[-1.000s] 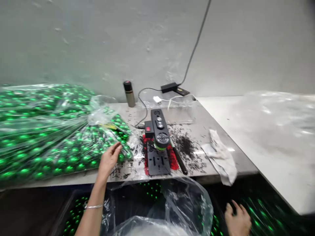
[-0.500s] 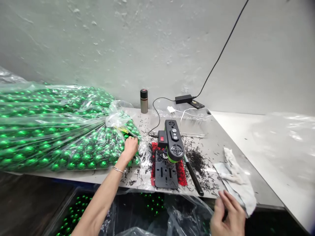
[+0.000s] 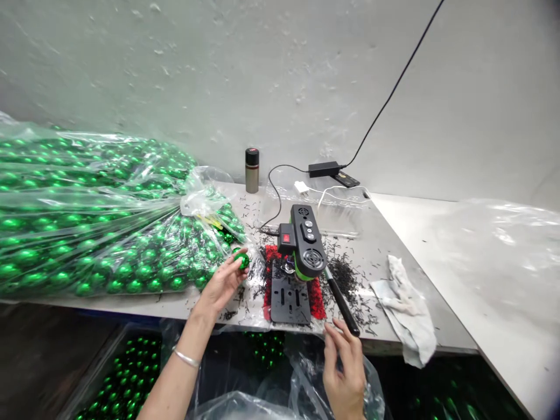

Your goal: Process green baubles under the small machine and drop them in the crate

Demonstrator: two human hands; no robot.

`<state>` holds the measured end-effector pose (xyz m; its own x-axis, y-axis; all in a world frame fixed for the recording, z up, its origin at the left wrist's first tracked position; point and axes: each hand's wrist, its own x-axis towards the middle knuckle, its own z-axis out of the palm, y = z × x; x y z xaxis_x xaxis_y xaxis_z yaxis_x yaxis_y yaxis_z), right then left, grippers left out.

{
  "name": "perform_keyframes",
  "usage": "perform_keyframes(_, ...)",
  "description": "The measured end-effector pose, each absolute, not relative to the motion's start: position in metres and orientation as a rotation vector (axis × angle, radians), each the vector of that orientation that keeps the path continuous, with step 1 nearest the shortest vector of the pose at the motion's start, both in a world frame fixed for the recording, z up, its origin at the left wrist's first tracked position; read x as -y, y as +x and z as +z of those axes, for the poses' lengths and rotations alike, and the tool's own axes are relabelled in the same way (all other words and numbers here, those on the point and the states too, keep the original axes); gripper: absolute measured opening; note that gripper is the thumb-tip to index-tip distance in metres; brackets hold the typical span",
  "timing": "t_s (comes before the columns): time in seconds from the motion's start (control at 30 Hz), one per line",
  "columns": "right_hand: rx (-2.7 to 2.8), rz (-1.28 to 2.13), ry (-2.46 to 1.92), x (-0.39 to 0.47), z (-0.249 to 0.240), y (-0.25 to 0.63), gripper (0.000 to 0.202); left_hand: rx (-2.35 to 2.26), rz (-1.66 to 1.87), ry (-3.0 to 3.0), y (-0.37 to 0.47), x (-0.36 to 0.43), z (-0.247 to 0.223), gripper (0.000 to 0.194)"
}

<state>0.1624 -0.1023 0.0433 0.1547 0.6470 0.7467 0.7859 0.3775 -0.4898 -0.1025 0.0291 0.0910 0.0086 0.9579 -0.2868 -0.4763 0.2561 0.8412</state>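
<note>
The left hand (image 3: 222, 281) pinches 1 shiny green ball (image 3: 242, 260) between thumb and fingertips, holding it just above the steel table (image 3: 394, 245), right beside the open mouth of a clear plastic bag (image 3: 87, 221) stuffed with many more green balls. The ball sits just left of a small black machine (image 3: 306, 240) with a green collar, which stands on a slotted black base plate (image 3: 289, 298) over a red mat (image 3: 319, 298). The right hand (image 3: 345, 373) holds nothing; its fingers are spread and loosely raised at the table's near edge, close to the tip of a black rod (image 3: 342, 302) that lies slanted beside the machine. The 2 hands are well apart, with the base plate between them. Black shavings (image 3: 350, 274) litter the table around the machine. No brand, label or writing can be read: the machine shows only a red switch (image 3: 286, 238) and round grey buttons, and the lettering on the dark flask (image 3: 252, 170) by the wall is too small to tell.
</note>
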Motion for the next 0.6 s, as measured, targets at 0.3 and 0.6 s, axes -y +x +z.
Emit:
perform_keyframes(0.3, 1.623, -0.03, -1.309, 0.112, 0.048, 0.14, 0.033, -1.09, 1.077, 0.63, -0.032, -0.002, 0.046, 0.035)
perform_keyframes(0.6, 1.592, 0.032, -1.354, 0.128, 0.038, 0.147, 0.029, -1.396, 0.968, 1.666, -0.015, -0.003, 0.034, 0.038)
